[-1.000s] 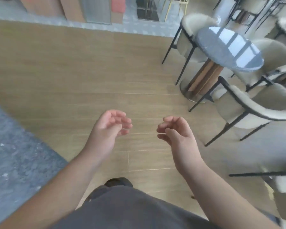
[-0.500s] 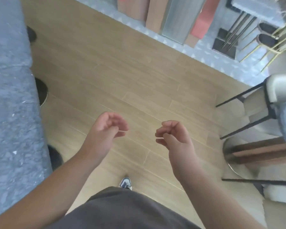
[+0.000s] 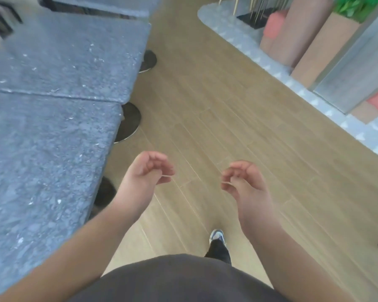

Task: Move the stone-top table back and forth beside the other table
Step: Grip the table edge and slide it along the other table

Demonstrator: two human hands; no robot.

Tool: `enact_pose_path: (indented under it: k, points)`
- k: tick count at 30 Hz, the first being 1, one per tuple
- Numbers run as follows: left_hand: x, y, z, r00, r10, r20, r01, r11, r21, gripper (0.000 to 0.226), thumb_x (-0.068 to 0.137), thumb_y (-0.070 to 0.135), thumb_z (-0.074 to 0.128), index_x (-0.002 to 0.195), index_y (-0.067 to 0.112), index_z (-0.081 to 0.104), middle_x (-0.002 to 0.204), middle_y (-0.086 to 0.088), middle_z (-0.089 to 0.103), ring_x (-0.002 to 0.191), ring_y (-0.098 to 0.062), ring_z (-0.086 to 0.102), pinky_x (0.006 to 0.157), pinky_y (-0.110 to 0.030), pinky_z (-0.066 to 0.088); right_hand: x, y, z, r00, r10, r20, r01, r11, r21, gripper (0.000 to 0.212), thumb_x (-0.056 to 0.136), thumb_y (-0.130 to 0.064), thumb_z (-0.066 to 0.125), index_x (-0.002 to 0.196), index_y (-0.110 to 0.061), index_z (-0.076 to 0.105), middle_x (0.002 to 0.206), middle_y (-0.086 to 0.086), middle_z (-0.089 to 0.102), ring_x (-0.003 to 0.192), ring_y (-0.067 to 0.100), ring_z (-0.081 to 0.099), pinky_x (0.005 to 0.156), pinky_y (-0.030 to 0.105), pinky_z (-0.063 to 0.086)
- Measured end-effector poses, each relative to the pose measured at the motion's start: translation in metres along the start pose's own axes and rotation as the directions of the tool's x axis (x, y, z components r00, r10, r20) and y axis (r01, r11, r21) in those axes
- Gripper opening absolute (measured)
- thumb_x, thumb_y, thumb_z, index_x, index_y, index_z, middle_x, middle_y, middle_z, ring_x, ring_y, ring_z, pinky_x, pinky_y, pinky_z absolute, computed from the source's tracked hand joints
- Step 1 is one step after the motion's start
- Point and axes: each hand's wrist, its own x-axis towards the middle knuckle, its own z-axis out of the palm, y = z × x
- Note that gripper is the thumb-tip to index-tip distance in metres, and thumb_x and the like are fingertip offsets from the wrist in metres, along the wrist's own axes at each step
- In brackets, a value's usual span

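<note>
Fingers (image 3: 159,162) of the left hand (image 3: 145,174) hang loosely curled and hold nothing; those of the right hand (image 3: 243,179) are curled the same way, also bare. Both hands are raised over the wooden floor (image 3: 216,118), touching neither bench, which suggests the person is walking along and has not yet taken hold.

Largest in view is the near stone-top bench (image 3: 42,160), a grey speckled slab filling the left side. Its far edge meets a second stone-top bench (image 3: 70,55) along a thin seam, so the two stand end to end and touching. Which of them the task means cannot be told from this view alone, though the near one lies just beside the left forearm and is the easier to grip. Round metal feet (image 3: 130,122) show under the right edges, so each top rests on pedestal bases, and would probably slide rather than roll.

Along the right, a pale patterned strip (image 3: 238,38) borders the wood. On it stand tall box planters (image 3: 314,49) in brown and grey; green leaves (image 3: 354,7) rise from one, and the contents of the others are hidden. Pink blocks (image 3: 275,25) sit among them.

Lower down, a dark shirt (image 3: 179,280) fills the bottom edge, and one shoe (image 3: 216,235) steps ahead.
</note>
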Motion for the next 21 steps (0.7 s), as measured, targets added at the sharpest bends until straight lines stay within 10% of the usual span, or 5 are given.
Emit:
enact_pose_path:
  k: [21]
  points:
    - [0.155,-0.033,-0.058,0.729,-0.12,-0.674,-0.068,0.967,-0.246,0.042,0.091,-0.02,0.033,0.101,0.011,0.059,0.091,0.0,0.074,0.088,-0.02,0.073,0.083,-0.033,0.061,0.26,-0.028,0.183,0.719,0.132,0.683,0.02,0.978,-0.209,0.035,0.093,0.017,0.037,0.103,-0.011,0.057,0.084,0.0,0.065,0.079,0.01,0.062,0.078,0.029,0.053]
